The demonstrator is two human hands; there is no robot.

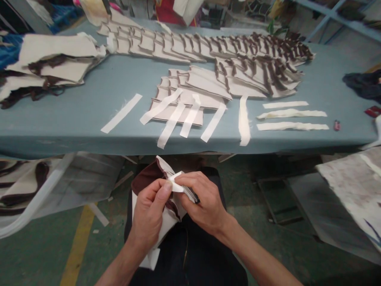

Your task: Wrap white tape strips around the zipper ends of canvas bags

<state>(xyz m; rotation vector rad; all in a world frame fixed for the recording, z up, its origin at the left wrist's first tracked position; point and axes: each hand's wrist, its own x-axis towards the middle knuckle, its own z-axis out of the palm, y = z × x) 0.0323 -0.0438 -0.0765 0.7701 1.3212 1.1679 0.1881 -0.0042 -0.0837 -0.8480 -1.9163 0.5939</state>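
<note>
Over my lap, my left hand [153,202] is closed in a pinch on a white strip [177,187] at the edge of a sewn fabric piece [145,176]. That piece is cream with a dark brown side, and it hangs down across my thigh. My right hand [205,198] is closed around a thin silver and dark metal tool [191,194], mostly hidden by the fingers, so I cannot tell its exact kind. The right fingertips also touch the white strip, close to the left thumb.
Several white strips [171,125] lie along the front of the blue-grey table [74,111]. Behind them are overlapping rows of cream and brown fabric pieces [205,83]. A white-rimmed bin [56,180] with more pieces stands lower left. A small pink object [336,125] lies right.
</note>
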